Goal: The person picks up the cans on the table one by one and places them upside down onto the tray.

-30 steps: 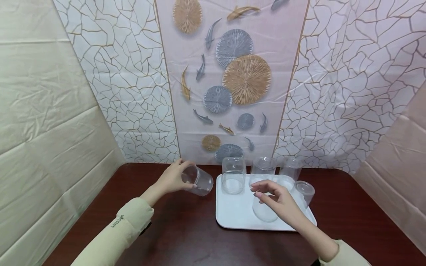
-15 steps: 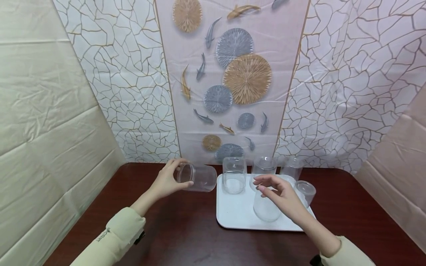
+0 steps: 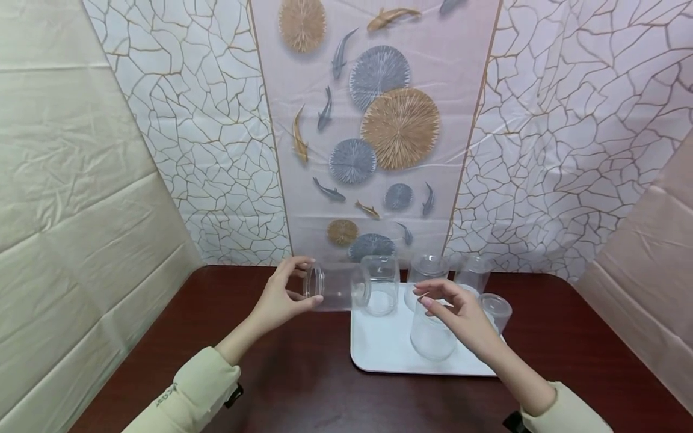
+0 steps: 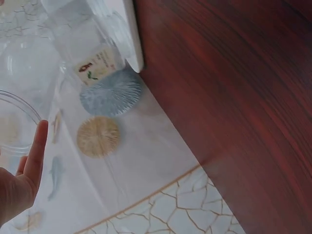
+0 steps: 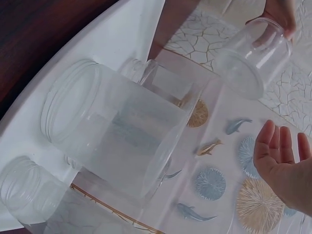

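Observation:
My left hand [image 3: 284, 294] grips a clear wide-mouthed jar [image 3: 338, 287] round its rim end, thumb in front and fingers behind. The jar lies sideways in the air, its base pointing right and overlapping a square-sided jar [image 3: 381, 300] in the head view. In the left wrist view only part of the hand [image 4: 22, 183] and the jar's ringed rim [image 4: 35, 114] show. My right hand [image 3: 460, 319] hovers with loosely bent fingers beside a large clear jar [image 3: 432, 340] standing mouth down on the white tray [image 3: 379, 358]. In the right wrist view its fingers hold nothing.
At the tray's back stand two more clear jars, a middle one [image 3: 428, 267] and a right one [image 3: 473, 273]. A smaller jar [image 3: 497, 307] stands at the right edge. The dark red table [image 3: 303, 373] meets a patterned cloth wall [image 3: 233, 198] behind.
My left hand has turned the jar from a slanted pose to lying level and carried it right, toward the tray. My right hand has barely moved.

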`<action>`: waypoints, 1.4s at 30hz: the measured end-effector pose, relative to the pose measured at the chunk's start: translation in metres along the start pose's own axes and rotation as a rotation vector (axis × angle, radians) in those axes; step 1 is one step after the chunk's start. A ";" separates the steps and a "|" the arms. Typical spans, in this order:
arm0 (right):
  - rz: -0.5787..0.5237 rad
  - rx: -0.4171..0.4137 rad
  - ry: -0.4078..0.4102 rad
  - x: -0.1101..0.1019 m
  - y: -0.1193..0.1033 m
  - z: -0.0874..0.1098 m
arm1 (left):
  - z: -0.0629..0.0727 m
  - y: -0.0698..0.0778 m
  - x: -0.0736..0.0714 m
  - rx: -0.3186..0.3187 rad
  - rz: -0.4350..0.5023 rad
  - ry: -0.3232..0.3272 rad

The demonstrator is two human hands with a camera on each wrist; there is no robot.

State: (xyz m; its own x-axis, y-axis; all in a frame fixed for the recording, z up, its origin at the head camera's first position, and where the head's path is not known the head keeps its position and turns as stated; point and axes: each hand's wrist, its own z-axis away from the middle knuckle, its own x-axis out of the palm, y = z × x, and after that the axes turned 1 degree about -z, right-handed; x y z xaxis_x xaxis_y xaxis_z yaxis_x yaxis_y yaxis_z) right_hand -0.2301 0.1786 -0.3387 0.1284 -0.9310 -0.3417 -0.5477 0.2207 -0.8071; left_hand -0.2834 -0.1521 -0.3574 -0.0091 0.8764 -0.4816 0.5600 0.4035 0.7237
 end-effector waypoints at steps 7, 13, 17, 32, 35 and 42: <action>-0.010 0.007 0.027 0.002 -0.003 0.000 | 0.001 0.010 0.006 0.006 0.131 0.039; -0.007 0.026 0.063 0.003 -0.003 -0.003 | 0.004 0.020 0.011 0.011 0.198 0.040; -0.001 0.038 0.068 0.004 -0.005 -0.005 | 0.005 0.025 0.014 0.021 0.234 0.025; 0.008 0.088 0.022 0.005 -0.014 -0.007 | 0.010 0.042 0.026 0.073 0.380 -0.009; -0.018 0.069 -0.018 0.005 -0.016 -0.006 | 0.012 0.046 0.028 0.091 0.406 -0.019; -0.095 -0.009 -0.101 0.007 -0.018 -0.004 | 0.015 0.054 0.033 0.148 0.411 -0.034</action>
State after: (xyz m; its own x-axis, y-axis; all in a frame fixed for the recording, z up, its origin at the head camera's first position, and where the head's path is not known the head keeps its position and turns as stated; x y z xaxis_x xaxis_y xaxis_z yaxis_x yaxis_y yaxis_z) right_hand -0.2226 0.1672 -0.3252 0.2625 -0.9134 -0.3111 -0.5365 0.1298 -0.8338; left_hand -0.2412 -0.1051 -0.3414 0.2648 0.9461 -0.1864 0.6242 -0.0208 0.7810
